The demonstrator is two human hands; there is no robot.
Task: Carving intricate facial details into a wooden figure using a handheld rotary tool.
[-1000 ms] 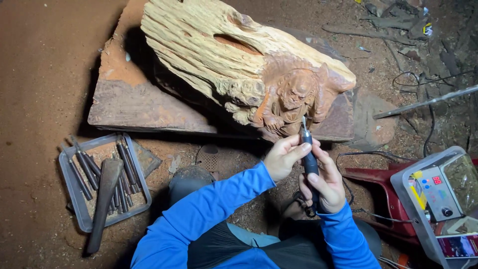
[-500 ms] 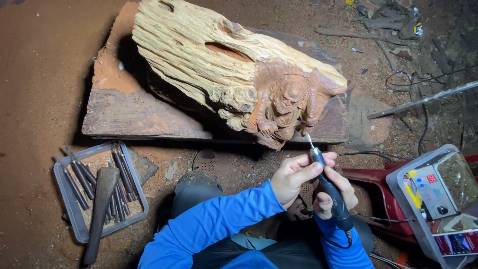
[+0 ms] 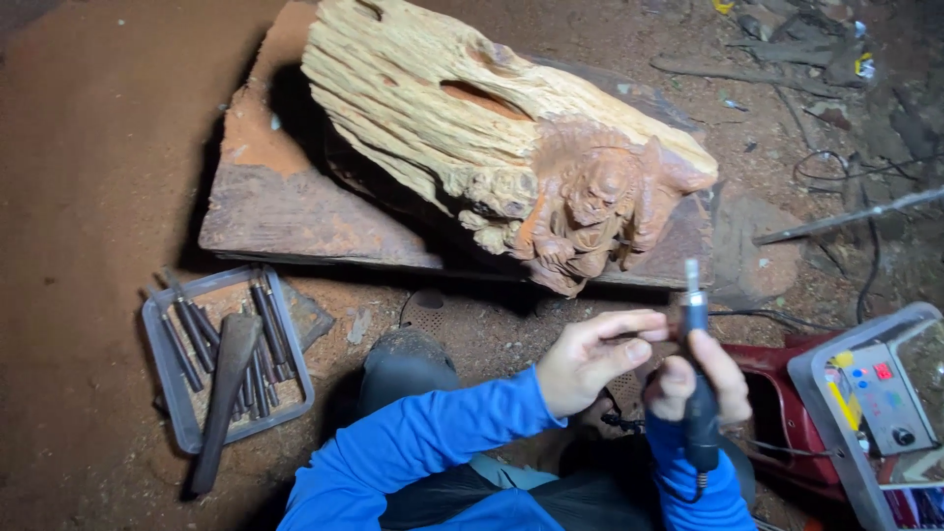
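A big pale log [image 3: 462, 128] lies on a wooden slab [image 3: 285, 211]; its near end is carved into a reddish seated figure [image 3: 595, 211]. My right hand [image 3: 693, 379] grips a black pen-shaped rotary tool [image 3: 698, 393], held upright with the tip up, well below the carving and clear of it. My left hand [image 3: 590, 359] is beside it, its fingertips touching the tool's front end just under the tip. Both arms wear blue sleeves.
A grey tray [image 3: 162, 393] of several dark chisels and a wooden mallet [image 3: 224, 393] lies at the left on the dusty reddish ground. A grey control box [image 3: 870, 398] and a red stool stand at the right. Cables, sticks and a metal rod [image 3: 851, 216] lie beyond.
Both hands pulled the rotary tool down and back from the carved figure. The tool now points straight up, and my left fingers have come onto its front end.
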